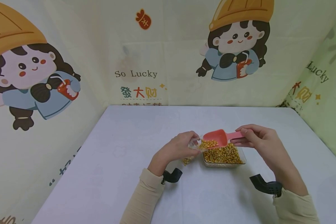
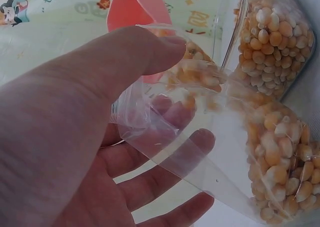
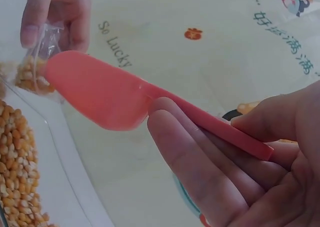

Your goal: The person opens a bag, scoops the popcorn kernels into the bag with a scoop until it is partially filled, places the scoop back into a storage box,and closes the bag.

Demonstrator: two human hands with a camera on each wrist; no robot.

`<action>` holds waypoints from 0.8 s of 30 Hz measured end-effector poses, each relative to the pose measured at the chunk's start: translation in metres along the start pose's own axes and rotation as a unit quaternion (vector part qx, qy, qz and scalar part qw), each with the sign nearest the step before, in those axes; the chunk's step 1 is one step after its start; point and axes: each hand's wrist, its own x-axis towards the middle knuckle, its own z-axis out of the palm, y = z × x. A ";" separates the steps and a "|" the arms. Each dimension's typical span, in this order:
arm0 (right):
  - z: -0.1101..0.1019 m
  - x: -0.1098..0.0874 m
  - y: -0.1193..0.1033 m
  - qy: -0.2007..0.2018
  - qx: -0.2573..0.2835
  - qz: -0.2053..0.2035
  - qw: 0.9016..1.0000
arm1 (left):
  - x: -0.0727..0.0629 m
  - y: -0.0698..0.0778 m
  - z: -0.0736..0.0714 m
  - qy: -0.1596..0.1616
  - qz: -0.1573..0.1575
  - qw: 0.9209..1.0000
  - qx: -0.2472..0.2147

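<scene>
Left hand (image 2: 75, 112) pinching clear plastic bag (image 2: 225, 129), right hand (image 1: 264, 141) gripping pink scoop (image 1: 217, 136), rounded kernels (image 1: 224, 155)

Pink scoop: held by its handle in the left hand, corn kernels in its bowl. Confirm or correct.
Not the left hand: the head view shows the right hand holding the pink scoop by its handle, corn kernels in its bowl.

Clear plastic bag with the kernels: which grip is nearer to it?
Left. The left grip holds the clear plastic bag near its mouth; the right grip is away to the bag's right, holding the pink scoop by its handle.
</scene>
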 end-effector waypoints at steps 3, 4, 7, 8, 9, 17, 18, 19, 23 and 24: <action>-0.001 -0.002 -0.002 0.010 -0.015 -0.016 1.000 | 0.000 -0.001 0.000 0.001 0.006 1.000 -0.002; -0.001 -0.002 -0.002 0.012 -0.019 -0.020 1.000 | 0.001 -0.001 0.000 0.001 0.007 1.000 -0.003; -0.003 -0.003 -0.003 0.015 -0.023 -0.030 0.999 | 0.001 -0.002 0.001 0.000 0.008 1.000 -0.007; -0.003 -0.004 -0.003 0.017 -0.024 -0.031 0.999 | 0.001 -0.002 0.001 0.000 0.008 1.000 -0.008; -0.004 -0.004 -0.003 0.018 -0.025 -0.031 0.999 | 0.002 -0.002 0.001 0.000 0.009 1.000 -0.010; -0.001 -0.005 -0.008 0.015 -0.058 -0.051 0.997 | 0.002 -0.004 0.000 0.000 0.008 0.999 -0.032; -0.001 -0.005 -0.009 0.017 -0.066 -0.054 0.996 | 0.002 -0.004 0.000 0.001 0.008 0.999 -0.035; 0.000 -0.006 -0.009 0.020 -0.074 -0.059 0.995 | 0.002 -0.004 0.000 0.001 0.007 0.999 -0.036; 0.000 -0.009 -0.009 0.038 -0.085 -0.082 0.992 | 0.001 -0.005 -0.001 0.001 0.004 0.999 -0.051; 0.000 -0.009 -0.009 0.041 -0.085 -0.091 0.991 | 0.001 -0.005 -0.001 0.001 0.003 0.999 -0.054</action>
